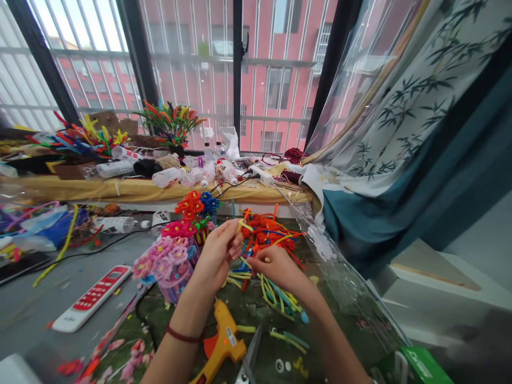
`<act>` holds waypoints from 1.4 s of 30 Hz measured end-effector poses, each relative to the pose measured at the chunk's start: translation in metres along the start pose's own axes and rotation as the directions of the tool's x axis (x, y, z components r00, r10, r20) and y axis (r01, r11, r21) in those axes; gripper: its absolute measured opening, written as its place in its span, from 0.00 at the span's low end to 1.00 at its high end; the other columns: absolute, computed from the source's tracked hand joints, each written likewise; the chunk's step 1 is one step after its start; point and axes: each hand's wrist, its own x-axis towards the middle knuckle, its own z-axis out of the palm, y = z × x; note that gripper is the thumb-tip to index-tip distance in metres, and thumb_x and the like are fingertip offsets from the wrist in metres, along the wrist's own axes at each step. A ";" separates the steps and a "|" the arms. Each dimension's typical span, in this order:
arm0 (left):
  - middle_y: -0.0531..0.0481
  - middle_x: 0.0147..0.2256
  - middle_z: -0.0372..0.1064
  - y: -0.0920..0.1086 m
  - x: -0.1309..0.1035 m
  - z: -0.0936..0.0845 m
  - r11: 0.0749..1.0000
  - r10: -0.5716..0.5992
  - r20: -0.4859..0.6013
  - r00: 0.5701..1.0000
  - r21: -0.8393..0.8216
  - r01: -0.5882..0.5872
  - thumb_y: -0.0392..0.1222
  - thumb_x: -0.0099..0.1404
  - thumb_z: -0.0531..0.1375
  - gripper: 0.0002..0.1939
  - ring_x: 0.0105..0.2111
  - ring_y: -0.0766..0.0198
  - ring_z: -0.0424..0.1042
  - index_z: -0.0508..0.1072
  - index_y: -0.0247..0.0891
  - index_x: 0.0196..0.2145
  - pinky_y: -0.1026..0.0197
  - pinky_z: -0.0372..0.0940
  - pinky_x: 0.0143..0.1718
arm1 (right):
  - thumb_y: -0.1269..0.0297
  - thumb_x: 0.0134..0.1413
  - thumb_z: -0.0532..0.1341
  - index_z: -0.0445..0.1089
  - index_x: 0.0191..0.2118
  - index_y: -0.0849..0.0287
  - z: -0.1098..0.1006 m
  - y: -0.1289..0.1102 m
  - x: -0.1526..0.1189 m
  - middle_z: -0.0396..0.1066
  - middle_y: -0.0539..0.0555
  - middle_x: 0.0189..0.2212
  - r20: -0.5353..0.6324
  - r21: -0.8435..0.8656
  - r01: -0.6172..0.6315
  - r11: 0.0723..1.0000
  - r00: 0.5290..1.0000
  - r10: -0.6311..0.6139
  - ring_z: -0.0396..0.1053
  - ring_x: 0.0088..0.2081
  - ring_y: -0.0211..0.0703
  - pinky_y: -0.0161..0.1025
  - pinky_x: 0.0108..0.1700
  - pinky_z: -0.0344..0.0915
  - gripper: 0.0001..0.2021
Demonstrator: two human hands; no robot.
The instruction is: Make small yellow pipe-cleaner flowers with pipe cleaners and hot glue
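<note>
My left hand [224, 245] pinches a short pale yellow pipe cleaner [245, 225] between thumb and fingertips. Just to its right and a little lower, my right hand [278, 265] has its fingers curled together; what they hold, if anything, is too small to make out. Behind both hands lies a tangled heap of orange and red pipe cleaners [270, 229]. Below them is a bundle of bent yellow and teal pipe cleaners [278, 298]. A yellow hot glue gun [226, 341] and open scissors [251, 354] rest on the table near my forearms.
Pink pipe-cleaner flowers [170, 258] in a container stand left of my left hand, with red and blue ones behind. A red-and-white remote [94, 298] lies further left. Plastic bottles [168, 176] crowd the window ledge. Clear plastic sheeting [340, 272] and a curtain [360, 224] border the right.
</note>
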 end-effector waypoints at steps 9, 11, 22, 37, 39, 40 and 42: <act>0.64 0.16 0.52 0.014 -0.002 -0.006 0.994 0.046 -0.042 0.998 -0.100 -0.050 0.46 0.52 0.71 0.20 0.13 0.79 0.47 0.63 0.36 0.25 0.74 0.46 0.14 | 0.68 0.33 0.74 0.79 0.21 0.56 0.038 0.002 -0.018 0.75 0.50 0.19 0.386 -0.433 0.120 0.893 0.920 0.064 0.68 0.24 0.41 0.34 0.26 0.54 0.05; 0.65 0.15 0.51 0.017 -0.002 -0.006 0.991 0.061 -0.057 0.997 -0.116 -0.067 0.45 0.51 0.72 0.20 0.13 0.78 0.46 0.63 0.36 0.24 0.74 0.46 0.13 | 0.68 0.32 0.74 0.79 0.21 0.56 0.042 0.003 -0.019 0.74 0.49 0.18 0.438 -0.460 0.151 0.875 0.896 0.076 0.68 0.23 0.41 0.34 0.25 0.55 0.05; 0.63 0.16 0.58 0.023 -0.008 -0.005 0.989 0.102 -0.108 0.989 -0.100 -0.113 0.47 0.49 0.72 0.21 0.13 0.79 0.50 0.72 0.31 0.35 0.74 0.46 0.14 | 0.80 0.35 0.64 0.77 0.21 0.59 0.029 0.007 -0.014 0.73 0.50 0.19 0.284 -0.399 0.080 0.913 0.958 0.040 0.67 0.24 0.40 0.33 0.26 0.56 0.09; 0.53 0.26 0.67 0.029 -0.027 0.014 0.864 0.394 0.048 0.918 0.323 -0.388 0.45 0.63 0.63 0.12 0.24 0.69 0.62 0.77 0.37 0.43 0.69 0.57 0.24 | 0.59 0.40 0.69 0.63 0.22 0.58 -0.033 -0.053 -0.030 0.46 0.38 0.13 -0.216 0.854 0.189 0.485 0.976 0.000 0.38 0.18 0.29 0.32 0.20 0.39 0.14; 0.50 0.32 0.70 0.028 -0.030 0.018 0.836 0.423 0.049 0.905 0.365 -0.410 0.44 0.62 0.64 0.12 0.29 0.67 0.65 0.77 0.38 0.43 0.68 0.60 0.30 | 0.60 0.39 0.69 0.56 0.18 0.56 -0.032 -0.059 -0.030 0.44 0.38 0.13 -0.227 0.889 0.182 0.420 0.972 0.059 0.37 0.18 0.29 0.32 0.19 0.40 0.19; 0.50 0.33 0.70 0.027 -0.031 0.020 0.833 0.424 0.056 0.904 0.368 -0.413 0.44 0.61 0.65 0.13 0.30 0.66 0.66 0.76 0.39 0.44 0.68 0.61 0.31 | 0.59 0.38 0.69 0.54 0.18 0.55 -0.032 -0.061 -0.030 0.44 0.38 0.13 -0.232 0.896 0.180 0.405 0.969 0.082 0.38 0.18 0.30 0.33 0.19 0.42 0.20; 0.53 0.30 0.67 0.025 -0.034 0.025 0.835 0.416 0.067 0.907 0.366 -0.411 0.43 0.58 0.67 0.15 0.27 0.67 0.63 0.76 0.40 0.44 0.68 0.59 0.30 | 0.58 0.38 0.69 0.52 0.17 0.55 -0.030 -0.063 -0.030 0.45 0.38 0.13 -0.246 0.897 0.186 0.401 0.964 0.103 0.39 0.18 0.30 0.33 0.20 0.44 0.21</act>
